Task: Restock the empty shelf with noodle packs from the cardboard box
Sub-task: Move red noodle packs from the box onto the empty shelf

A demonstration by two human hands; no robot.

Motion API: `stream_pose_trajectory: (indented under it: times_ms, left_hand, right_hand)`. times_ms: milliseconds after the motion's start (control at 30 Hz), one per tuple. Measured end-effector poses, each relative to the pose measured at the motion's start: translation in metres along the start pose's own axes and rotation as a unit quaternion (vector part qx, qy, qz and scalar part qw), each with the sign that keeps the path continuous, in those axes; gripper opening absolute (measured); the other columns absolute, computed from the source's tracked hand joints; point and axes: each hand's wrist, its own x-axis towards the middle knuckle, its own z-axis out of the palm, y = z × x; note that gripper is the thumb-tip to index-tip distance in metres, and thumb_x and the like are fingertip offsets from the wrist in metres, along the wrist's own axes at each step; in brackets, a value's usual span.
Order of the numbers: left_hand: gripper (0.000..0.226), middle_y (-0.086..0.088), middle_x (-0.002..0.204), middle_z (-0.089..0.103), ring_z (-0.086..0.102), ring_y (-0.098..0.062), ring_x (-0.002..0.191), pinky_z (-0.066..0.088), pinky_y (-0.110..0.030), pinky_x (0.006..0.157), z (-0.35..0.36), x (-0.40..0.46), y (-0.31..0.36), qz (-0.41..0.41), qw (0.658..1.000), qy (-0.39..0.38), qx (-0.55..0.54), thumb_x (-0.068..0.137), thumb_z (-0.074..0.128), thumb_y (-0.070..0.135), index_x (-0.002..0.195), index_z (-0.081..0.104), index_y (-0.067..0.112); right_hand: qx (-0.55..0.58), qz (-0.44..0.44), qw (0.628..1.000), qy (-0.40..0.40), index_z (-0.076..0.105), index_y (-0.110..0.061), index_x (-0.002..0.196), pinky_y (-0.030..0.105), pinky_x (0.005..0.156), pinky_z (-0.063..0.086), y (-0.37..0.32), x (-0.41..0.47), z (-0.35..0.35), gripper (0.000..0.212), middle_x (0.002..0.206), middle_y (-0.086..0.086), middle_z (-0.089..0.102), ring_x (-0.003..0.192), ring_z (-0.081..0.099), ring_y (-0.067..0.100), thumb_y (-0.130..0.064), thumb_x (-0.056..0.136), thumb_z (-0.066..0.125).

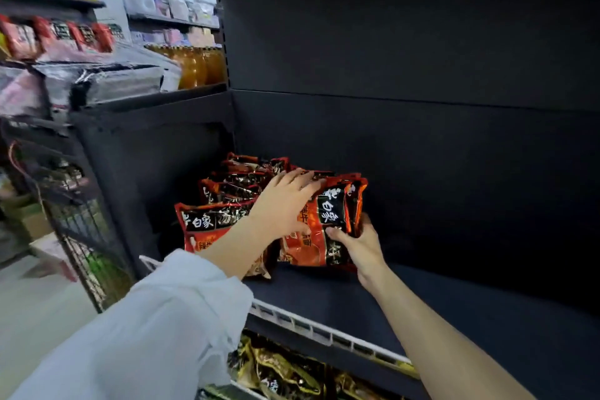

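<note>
A dark shelf [422,299] holds several red-and-black noodle packs at its left end. One row of packs [211,224] stands against the left wall. A second bunch of upright noodle packs [328,221] stands just to its right. My left hand [285,201] lies across the top and front of this bunch, fingers spread and thumb on the front face. My right hand [360,243] grips the bunch's lower right corner, thumb on the front. The cardboard box is not in view.
The shelf's white price rail [324,331] runs along the front edge. Yellow-brown packs [285,370] fill the shelf below. To the left stand a wire rack [87,237], orange drink bottles [198,65] and other stocked shelves. The right part of the dark shelf is bare.
</note>
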Motion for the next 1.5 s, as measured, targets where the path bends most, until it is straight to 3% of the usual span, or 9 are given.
stream_pose_trajectory:
  times_ms: [167, 300, 567, 733, 900, 1133, 1233, 1400, 1500]
  left_hand:
    - [0.094, -0.010, 0.159, -0.006, 0.001, -0.027, 0.147, 0.003, -0.042, 0.119, 0.026, 0.016, -0.001, 0.042, 0.996, -0.028, 0.072, 0.081, 0.070, 0.034, 0.151, 0.009, 0.022]
    - [0.093, -0.013, 0.159, 0.004, 0.007, -0.028, 0.147, 0.003, -0.047, 0.120, 0.033, 0.023, 0.001, 0.063, 0.994, -0.033, 0.088, 0.081, 0.070, 0.024, 0.151, 0.008, 0.015]
    - [0.093, -0.016, 0.157, 0.012, 0.014, -0.030, 0.145, 0.011, -0.043, 0.118, 0.038, 0.016, 0.005, 0.069, 0.998, -0.009, 0.004, 0.081, 0.069, 0.029, 0.149, 0.011, 0.006]
    - [0.071, -0.011, 0.156, 0.019, 0.015, -0.026, 0.144, 0.016, -0.035, 0.118, 0.015, 0.000, 0.011, 0.054, 0.975, -0.001, -0.216, 0.088, 0.059, 0.027, 0.147, 0.024, 0.007]
    - [0.035, -0.006, 0.124, 0.059, 0.053, -0.021, 0.118, 0.043, -0.033, 0.099, -0.016, -0.032, 0.041, 0.034, 0.931, 0.082, -0.353, 0.088, 0.056, 0.013, 0.122, 0.058, 0.013]
    - [0.020, 0.006, 0.094, 0.066, 0.062, -0.013, 0.086, 0.054, -0.037, 0.073, -0.062, -0.097, 0.147, 0.056, 0.906, 0.100, -0.408, 0.091, 0.054, 0.018, 0.109, 0.062, 0.019]
    - [0.019, 0.007, 0.089, 0.066, 0.062, -0.016, 0.081, 0.053, -0.036, 0.066, -0.073, -0.128, 0.207, 0.041, 0.903, 0.084, -0.420, 0.093, 0.052, 0.022, 0.109, 0.061, 0.021]
    - [0.016, 0.002, 0.091, 0.070, 0.065, -0.020, 0.078, 0.055, -0.037, 0.063, -0.071, -0.186, 0.316, 0.021, 0.897, 0.028, -0.441, 0.093, 0.052, 0.024, 0.104, 0.063, 0.019]
    - [0.012, -0.001, 0.089, 0.071, 0.066, -0.018, 0.077, 0.056, -0.037, 0.073, -0.068, -0.217, 0.381, 0.016, 0.855, -0.071, -0.513, 0.094, 0.052, 0.021, 0.098, 0.063, 0.019]
  right_hand:
    - [-0.169, 0.003, 0.985, 0.022, 0.042, -0.018, 0.131, 0.030, 0.099, 0.040, 0.019, 0.019, 0.005, 0.067, 0.126, 0.002, 0.047, 0.122, 0.047, 0.022, -0.022, 0.076, 0.079]
    - [-0.364, -0.022, 0.930, 0.029, 0.015, -0.010, 0.150, 0.038, 0.111, 0.023, 0.024, 0.030, 0.008, 0.100, 0.145, 0.014, 0.029, 0.134, 0.027, 0.030, -0.040, 0.076, 0.075]
    - [-0.391, 0.055, 0.918, 0.048, 0.016, -0.004, 0.149, 0.036, 0.111, 0.027, 0.007, 0.020, 0.019, 0.098, 0.148, 0.016, 0.029, 0.137, 0.027, 0.031, -0.038, 0.078, 0.073]
    - [-0.388, 0.009, 0.918, 0.081, 0.041, -0.006, 0.135, 0.025, 0.104, 0.029, -0.032, -0.018, 0.022, 0.058, 0.133, 0.016, 0.043, 0.133, 0.030, 0.025, -0.017, 0.084, 0.066]
    - [-0.378, -0.057, 0.919, 0.098, 0.056, -0.011, 0.125, 0.020, 0.096, 0.041, -0.072, -0.075, 0.004, 0.035, 0.123, 0.006, 0.059, 0.115, 0.057, 0.017, -0.006, 0.091, 0.054]
    - [-0.420, -0.093, 0.889, 0.155, 0.065, -0.014, 0.111, 0.021, 0.081, 0.050, -0.102, -0.192, -0.088, 0.028, 0.103, -0.002, 0.066, 0.096, 0.063, 0.010, -0.003, 0.095, 0.044]
    - [-0.444, -0.075, 0.879, 0.158, 0.064, -0.015, 0.111, 0.011, 0.073, 0.044, -0.099, -0.246, -0.140, 0.023, 0.097, -0.007, 0.064, 0.092, 0.061, 0.007, -0.006, 0.096, 0.048]
    - [-0.489, -0.017, 0.861, 0.140, 0.065, -0.013, 0.108, 0.022, 0.080, 0.048, -0.084, -0.338, -0.228, 0.020, 0.097, 0.000, 0.068, 0.093, 0.063, 0.013, -0.011, 0.096, 0.049]
    - [-0.504, 0.030, 0.852, 0.139, 0.066, -0.012, 0.108, 0.017, 0.079, 0.043, -0.072, -0.393, -0.268, 0.021, 0.102, 0.003, 0.069, 0.097, 0.062, 0.014, -0.012, 0.096, 0.050]
